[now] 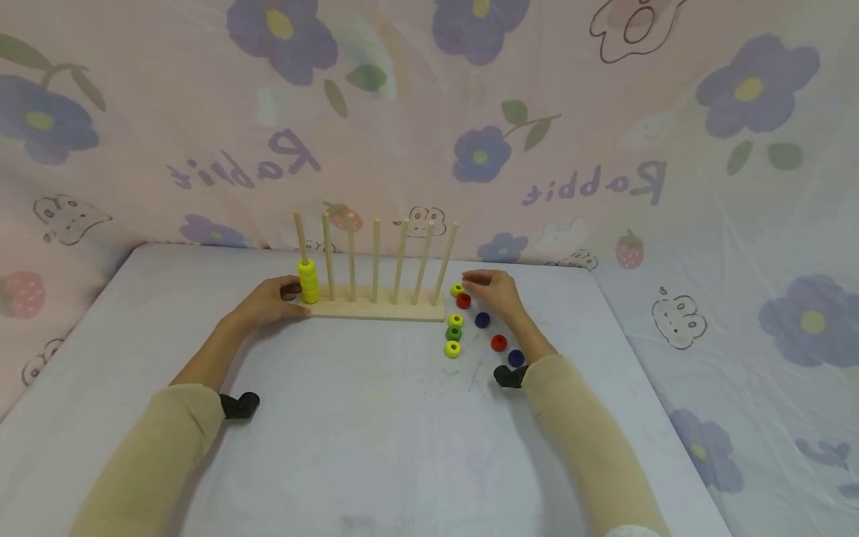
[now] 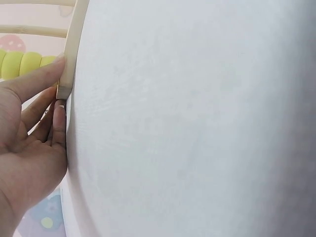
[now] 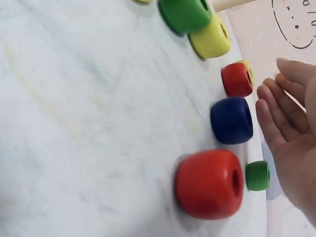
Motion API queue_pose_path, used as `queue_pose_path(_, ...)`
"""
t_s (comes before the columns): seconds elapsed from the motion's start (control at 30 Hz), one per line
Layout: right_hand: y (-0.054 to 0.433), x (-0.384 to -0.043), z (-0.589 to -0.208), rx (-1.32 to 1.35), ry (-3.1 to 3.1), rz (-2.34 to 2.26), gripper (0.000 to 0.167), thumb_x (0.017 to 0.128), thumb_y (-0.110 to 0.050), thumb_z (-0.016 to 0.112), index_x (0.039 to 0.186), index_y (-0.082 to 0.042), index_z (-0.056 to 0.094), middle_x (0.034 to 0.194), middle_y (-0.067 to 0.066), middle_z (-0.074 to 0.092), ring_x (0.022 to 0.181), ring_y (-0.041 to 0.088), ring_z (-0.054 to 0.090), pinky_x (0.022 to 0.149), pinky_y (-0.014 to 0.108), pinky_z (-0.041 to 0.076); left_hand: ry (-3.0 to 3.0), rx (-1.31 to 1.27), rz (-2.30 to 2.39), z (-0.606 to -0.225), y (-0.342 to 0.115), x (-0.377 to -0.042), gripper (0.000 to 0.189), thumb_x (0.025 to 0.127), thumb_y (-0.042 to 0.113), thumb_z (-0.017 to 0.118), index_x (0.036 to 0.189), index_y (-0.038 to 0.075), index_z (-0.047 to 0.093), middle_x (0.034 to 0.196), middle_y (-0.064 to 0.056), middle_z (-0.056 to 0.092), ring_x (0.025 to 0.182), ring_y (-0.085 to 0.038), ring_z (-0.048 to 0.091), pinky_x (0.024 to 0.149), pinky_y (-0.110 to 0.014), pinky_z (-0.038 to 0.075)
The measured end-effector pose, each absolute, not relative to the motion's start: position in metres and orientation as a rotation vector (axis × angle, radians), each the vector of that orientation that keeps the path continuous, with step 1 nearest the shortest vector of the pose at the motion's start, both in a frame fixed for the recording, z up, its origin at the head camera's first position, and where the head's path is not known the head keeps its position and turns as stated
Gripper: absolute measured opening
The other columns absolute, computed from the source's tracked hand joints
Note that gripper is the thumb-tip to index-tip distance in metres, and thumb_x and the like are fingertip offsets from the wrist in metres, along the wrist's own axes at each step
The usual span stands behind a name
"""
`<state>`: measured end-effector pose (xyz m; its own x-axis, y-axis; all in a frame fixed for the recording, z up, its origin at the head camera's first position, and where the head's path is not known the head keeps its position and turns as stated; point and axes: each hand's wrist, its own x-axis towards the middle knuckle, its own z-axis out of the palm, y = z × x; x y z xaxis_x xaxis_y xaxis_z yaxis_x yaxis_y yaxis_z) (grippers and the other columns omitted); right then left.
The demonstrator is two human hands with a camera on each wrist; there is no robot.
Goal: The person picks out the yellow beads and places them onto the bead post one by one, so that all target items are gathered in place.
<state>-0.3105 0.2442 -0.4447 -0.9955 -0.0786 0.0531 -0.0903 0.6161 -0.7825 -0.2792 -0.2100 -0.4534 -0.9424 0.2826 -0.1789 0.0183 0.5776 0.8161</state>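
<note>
A wooden peg rack (image 1: pixel 376 309) with several upright pegs stands toward the back of the table. Yellow beads (image 1: pixel 308 282) are stacked on its leftmost peg. My left hand (image 1: pixel 271 302) grips the left end of the base, thumb along the front edge (image 2: pixel 71 59) and the other fingers around the end. Past the rack's right end, my right hand (image 1: pixel 495 289) hovers with fingers loosely extended and nothing between them. Just left of its fingertips lie a yellow bead (image 1: pixel 457 289) and a red bead (image 1: pixel 464 301). In the right wrist view, a blue bead (image 3: pixel 232 121) is close below the fingers.
More loose beads lie right of the rack: a green bead (image 1: pixel 453 333) between two yellow ones, another red bead (image 1: pixel 499 343) and a blue bead (image 1: pixel 516 358) by the right forearm. A second green bead (image 3: pixel 257 175) sits under the right hand. Patterned cloth (image 1: pixel 403 112) hangs behind the table.
</note>
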Motion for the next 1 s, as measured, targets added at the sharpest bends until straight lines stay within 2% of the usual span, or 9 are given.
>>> queue_pose_path(0.47, 0.233, -0.309, -0.455, 0.097, -2.947, 1.279, 0.034, 0.09, -0.028, 0.074, 0.121, -0.013, 0.072, 0.116, 0.005, 0.072, 0.105, 0.022, 0.064, 0.092, 0.038, 0.054, 2.509, 0.226, 1.292, -0.451, -0.208, -0.277, 0.083, 0.086, 0.014, 0.078, 0.149, -0.011, 0.029, 0.149, -0.031, 0.038, 0.136, -0.043, 0.039, 0.116, -0.052, 0.032)
queue_pose_path(1.0, 0.222, -0.31, -0.461, 0.092, -2.944, 1.212, 0.036, 0.086, -0.025, 0.079, 0.12, -0.014, 0.073, 0.106, 0.008, 0.072, 0.099, 0.024, 0.064, 0.09, 0.039, 0.054, 2.525, 0.237, 1.271, -0.453, -0.209, -0.278, 0.082, 0.087, 0.014, 0.077, 0.15, -0.01, 0.029, 0.149, -0.03, 0.038, 0.136, -0.043, 0.04, 0.116, -0.052, 0.031)
